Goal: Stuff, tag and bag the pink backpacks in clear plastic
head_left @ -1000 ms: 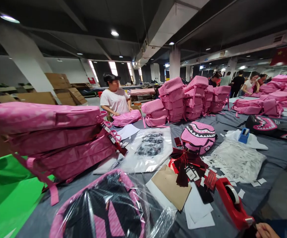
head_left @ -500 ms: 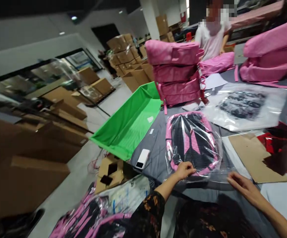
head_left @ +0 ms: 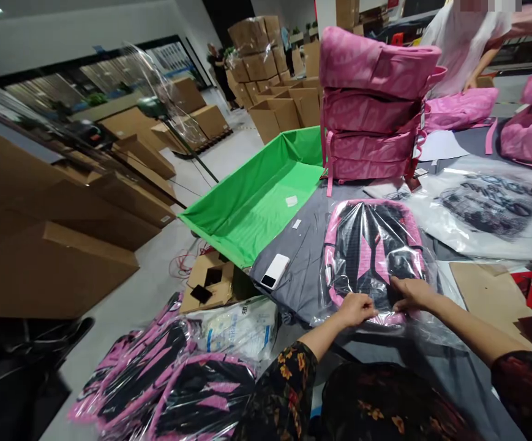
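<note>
A pink and black backpack (head_left: 394,229) lies flat on the table inside a clear plastic bag (head_left: 339,211), its straps facing up. At the bag's near edge, my left hand (head_left: 357,308) is closed, with fingers curled on the film. My right hand (head_left: 415,295) sits just right of it, over the lower part of the backpack, its bent fingers and thumb gripping the film. The exact fold of film under the fingertips is hard to make out.
Pink backpacks (head_left: 371,113) are stacked behind. A green fabric bin (head_left: 247,208) and a white phone (head_left: 275,271) are left; cardboard (head_left: 490,294) and a printed plastic bag (head_left: 468,236) are right. Bagged backpacks (head_left: 146,373) lie lower left. A person (head_left: 461,52) stands across the table.
My right hand has moved left from beside the bag onto its lower part and closed on the film. My left hand stays at the near edge. The view has shifted.
</note>
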Action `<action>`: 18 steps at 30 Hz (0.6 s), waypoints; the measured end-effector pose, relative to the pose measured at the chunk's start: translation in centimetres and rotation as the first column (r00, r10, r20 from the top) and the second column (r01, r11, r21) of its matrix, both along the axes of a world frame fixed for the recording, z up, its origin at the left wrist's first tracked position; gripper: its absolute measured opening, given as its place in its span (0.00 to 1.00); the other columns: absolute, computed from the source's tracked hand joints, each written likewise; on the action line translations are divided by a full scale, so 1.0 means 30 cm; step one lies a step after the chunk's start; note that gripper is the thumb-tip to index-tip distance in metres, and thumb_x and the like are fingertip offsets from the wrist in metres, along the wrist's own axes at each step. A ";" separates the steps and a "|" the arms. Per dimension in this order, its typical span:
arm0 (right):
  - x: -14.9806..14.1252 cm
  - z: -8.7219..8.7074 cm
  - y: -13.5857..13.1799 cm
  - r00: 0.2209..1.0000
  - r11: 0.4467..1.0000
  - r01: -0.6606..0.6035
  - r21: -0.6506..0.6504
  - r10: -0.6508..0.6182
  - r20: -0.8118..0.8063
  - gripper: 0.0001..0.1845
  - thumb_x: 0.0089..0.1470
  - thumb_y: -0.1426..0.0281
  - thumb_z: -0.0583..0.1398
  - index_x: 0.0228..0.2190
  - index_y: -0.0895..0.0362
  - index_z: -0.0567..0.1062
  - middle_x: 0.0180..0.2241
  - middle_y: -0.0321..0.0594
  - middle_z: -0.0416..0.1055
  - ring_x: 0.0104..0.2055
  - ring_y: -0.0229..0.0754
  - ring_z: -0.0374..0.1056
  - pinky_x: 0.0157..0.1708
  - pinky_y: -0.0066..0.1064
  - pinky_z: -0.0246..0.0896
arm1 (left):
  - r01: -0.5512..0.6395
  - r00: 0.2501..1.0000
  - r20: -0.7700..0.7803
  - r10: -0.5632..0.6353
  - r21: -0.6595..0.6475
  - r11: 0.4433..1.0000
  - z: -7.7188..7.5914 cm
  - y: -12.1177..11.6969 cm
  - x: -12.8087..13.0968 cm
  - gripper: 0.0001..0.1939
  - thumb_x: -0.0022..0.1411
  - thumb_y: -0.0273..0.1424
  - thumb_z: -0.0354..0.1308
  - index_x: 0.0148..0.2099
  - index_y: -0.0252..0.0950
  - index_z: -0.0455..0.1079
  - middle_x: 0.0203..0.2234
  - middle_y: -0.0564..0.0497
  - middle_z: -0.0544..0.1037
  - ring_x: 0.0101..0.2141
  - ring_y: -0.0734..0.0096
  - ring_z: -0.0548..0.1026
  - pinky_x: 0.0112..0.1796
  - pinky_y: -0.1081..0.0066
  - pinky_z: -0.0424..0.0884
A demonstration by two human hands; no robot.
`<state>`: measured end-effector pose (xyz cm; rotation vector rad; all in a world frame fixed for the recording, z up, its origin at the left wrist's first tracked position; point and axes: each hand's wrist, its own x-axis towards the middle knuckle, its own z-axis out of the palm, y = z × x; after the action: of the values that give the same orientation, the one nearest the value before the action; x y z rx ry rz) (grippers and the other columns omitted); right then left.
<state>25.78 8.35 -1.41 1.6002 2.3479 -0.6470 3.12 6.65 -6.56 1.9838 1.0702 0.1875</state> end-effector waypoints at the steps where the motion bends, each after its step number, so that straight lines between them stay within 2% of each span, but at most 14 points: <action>1: 0.005 0.007 -0.025 1.000 0.999 0.028 0.016 -0.028 -0.006 0.13 0.51 0.63 0.66 0.35 0.52 0.70 0.31 0.41 0.76 0.34 0.50 0.75 0.30 0.32 0.56 | 0.011 1.000 -0.012 -0.011 0.012 1.000 0.001 0.000 0.003 0.09 0.63 0.34 0.66 0.31 0.36 0.76 0.27 0.56 0.77 0.31 0.74 0.72 0.34 0.74 0.60; 3: 0.000 0.012 -0.091 0.997 0.998 0.061 0.033 -0.060 -0.045 0.06 0.58 0.63 0.60 0.35 0.51 0.68 0.32 0.40 0.77 0.35 0.48 0.75 0.30 0.33 0.56 | 0.034 0.999 -0.043 -0.032 0.038 0.999 0.008 -0.001 0.010 0.10 0.65 0.35 0.65 0.32 0.36 0.76 0.27 0.55 0.77 0.31 0.74 0.72 0.34 0.74 0.60; 4: -0.007 0.009 -0.125 0.995 0.997 0.069 0.036 -0.067 -0.069 0.06 0.60 0.63 0.58 0.34 0.51 0.68 0.33 0.40 0.77 0.35 0.47 0.75 0.30 0.32 0.56 | 0.048 0.997 -0.060 -0.045 0.054 0.997 0.015 -0.003 0.012 0.11 0.65 0.35 0.64 0.32 0.36 0.76 0.28 0.55 0.77 0.31 0.73 0.72 0.34 0.73 0.61; 7: -0.027 -0.014 -0.193 0.988 0.996 0.080 0.027 -0.076 -0.133 0.10 0.57 0.59 0.60 0.31 0.50 0.67 0.33 0.38 0.78 0.34 0.46 0.75 0.28 0.32 0.54 | 0.112 0.990 -0.102 -0.100 0.116 0.987 0.048 -0.016 -0.005 0.11 0.64 0.39 0.67 0.34 0.36 0.76 0.35 0.51 0.79 0.40 0.66 0.74 0.42 0.68 0.63; 9: -0.029 -0.032 -0.199 0.982 0.996 0.090 0.019 -0.085 -0.168 0.12 0.55 0.58 0.61 0.28 0.51 0.66 0.31 0.37 0.77 0.32 0.46 0.75 0.27 0.31 0.53 | 0.158 0.982 -0.129 -0.138 0.162 0.974 0.074 -0.026 -0.051 0.13 0.58 0.41 0.72 0.35 0.37 0.76 0.43 0.49 0.80 0.48 0.59 0.72 0.50 0.62 0.61; 11: -0.026 -0.046 -0.185 0.974 0.994 0.108 0.011 -0.103 -0.201 0.14 0.53 0.57 0.62 0.27 0.50 0.65 0.27 0.35 0.75 0.29 0.46 0.74 0.25 0.31 0.51 | 0.177 0.976 -0.162 -0.146 0.192 0.965 0.094 -0.032 -0.122 0.14 0.56 0.39 0.73 0.36 0.37 0.76 0.48 0.47 0.78 0.52 0.56 0.69 0.55 0.58 0.57; 13: -0.028 -0.054 -0.169 0.962 0.991 0.135 0.015 -0.127 -0.241 0.14 0.51 0.56 0.63 0.28 0.50 0.65 0.26 0.34 0.74 0.28 0.46 0.73 0.25 0.32 0.52 | 0.155 0.973 -0.200 -0.114 0.205 0.966 0.104 -0.032 -0.200 0.11 0.60 0.37 0.71 0.36 0.36 0.76 0.49 0.47 0.78 0.52 0.57 0.68 0.56 0.56 0.55; 15: -0.032 -0.059 -0.168 0.945 0.986 0.165 0.031 -0.149 -0.290 0.15 0.50 0.54 0.62 0.29 0.50 0.66 0.29 0.36 0.75 0.29 0.47 0.73 0.26 0.33 0.56 | 0.113 0.971 -0.231 -0.063 0.209 0.971 0.099 -0.025 -0.262 0.09 0.65 0.37 0.67 0.37 0.36 0.76 0.50 0.47 0.77 0.52 0.58 0.69 0.55 0.56 0.56; 18: -0.005 -0.061 -0.232 0.894 0.974 0.218 0.053 -0.178 -0.411 0.18 0.54 0.48 0.57 0.33 0.50 0.69 0.35 0.41 0.75 0.33 0.48 0.74 0.31 0.37 0.64 | 0.067 0.967 -0.254 -0.011 0.211 0.975 0.074 -0.011 -0.297 0.08 0.68 0.36 0.63 0.41 0.37 0.78 0.49 0.47 0.77 0.51 0.60 0.70 0.53 0.58 0.59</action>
<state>25.63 1.37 -3.24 1.9259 2.5492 -1.0084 -5.80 6.31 -4.34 2.2704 1.2118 0.0316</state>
